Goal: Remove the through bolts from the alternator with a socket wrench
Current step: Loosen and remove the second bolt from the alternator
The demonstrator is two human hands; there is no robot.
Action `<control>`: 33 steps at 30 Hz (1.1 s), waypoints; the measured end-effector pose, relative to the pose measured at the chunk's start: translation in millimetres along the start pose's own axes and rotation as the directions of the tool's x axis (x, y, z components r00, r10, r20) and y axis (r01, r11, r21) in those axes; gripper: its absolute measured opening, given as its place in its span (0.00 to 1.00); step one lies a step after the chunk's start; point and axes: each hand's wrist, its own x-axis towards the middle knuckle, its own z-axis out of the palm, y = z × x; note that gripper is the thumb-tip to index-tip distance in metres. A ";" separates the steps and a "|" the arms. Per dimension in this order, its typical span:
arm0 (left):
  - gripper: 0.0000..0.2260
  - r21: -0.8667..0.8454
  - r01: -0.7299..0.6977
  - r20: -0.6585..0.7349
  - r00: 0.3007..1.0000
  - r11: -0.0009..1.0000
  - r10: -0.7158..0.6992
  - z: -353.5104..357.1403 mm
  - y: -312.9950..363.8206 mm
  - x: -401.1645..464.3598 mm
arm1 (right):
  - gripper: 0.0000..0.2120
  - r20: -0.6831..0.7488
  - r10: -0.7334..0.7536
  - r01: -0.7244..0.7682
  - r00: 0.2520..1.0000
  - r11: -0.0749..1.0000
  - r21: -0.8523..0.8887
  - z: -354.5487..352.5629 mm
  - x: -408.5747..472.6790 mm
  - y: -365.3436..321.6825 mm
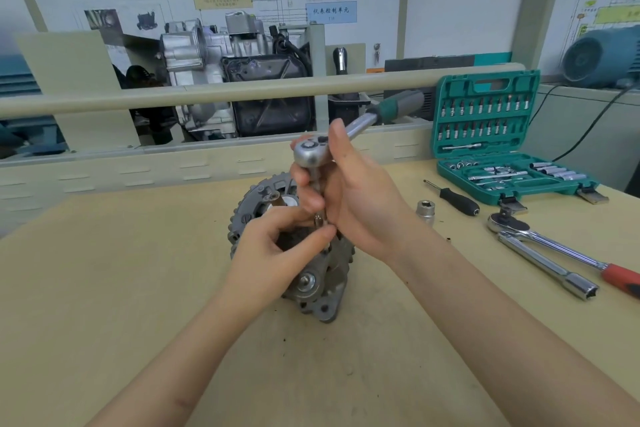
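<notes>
A grey alternator point(311, 291) stands on the wooden bench in the middle of the view, its pulley end facing me. Above it is a socket wrench point(349, 130) with a chrome ratchet head and a green and grey handle that points up to the right. My right hand point(356, 198) grips the wrench just below its head, fingers curled round the extension. My left hand point(277, 246) pinches the socket point(318, 218) at the bottom of the extension, over the alternator's top edge. The bolt under the socket is hidden by my fingers.
An open green socket set case point(498, 135) sits at the back right. Near it lie a black screwdriver point(457, 199), a loose socket point(425, 211), a red-handled ratchet point(554, 243) and a chrome extension bar point(550, 272). A beige rail and an engine display stand behind the bench.
</notes>
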 end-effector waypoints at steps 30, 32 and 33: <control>0.13 0.125 0.046 0.161 0.985 0.991 -0.066 7.7 27.3 -4.0 | 0.07 -0.009 -0.031 0.010 0.999 0.573 -0.820 22.9 -6.2 -79.3; 0.17 0.064 0.137 0.192 0.970 0.989 -0.147 8.7 30.8 -0.2 | 0.10 0.110 -0.014 0.100 0.994 0.537 -0.838 29.2 -8.5 -81.6; 0.19 0.022 0.177 0.206 0.962 0.984 -0.177 8.2 34.1 3.6 | 0.12 0.172 -0.011 0.152 0.985 0.527 -0.836 32.7 -9.3 -84.6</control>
